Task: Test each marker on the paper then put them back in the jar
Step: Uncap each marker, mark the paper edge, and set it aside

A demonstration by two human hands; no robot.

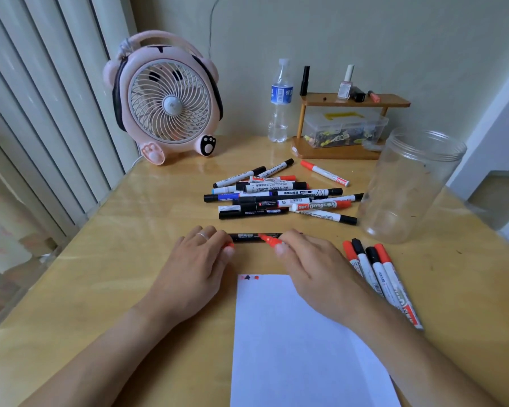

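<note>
A white sheet of paper [291,333] lies on the wooden table in front of me, with small red and black marks [249,277] at its top left corner. Just beyond it, my right hand [303,259] grips a red marker [269,240] whose uncapped tip points left. My left hand [200,259] pinches a red cap [229,245] at its fingertips, a short gap from that tip. A black marker [254,237] lies flat behind both hands. Farther back is a loose pile of markers [276,196]. Several markers [376,274] lie side by side right of the paper. The clear jar [409,183] stands upright and empty at the right.
A pink fan [166,98] stands at the back left, beside a water bottle [279,104]. A small wooden shelf [347,127] with a plastic box and bottles stands at the back. White blinds run along the table's left edge.
</note>
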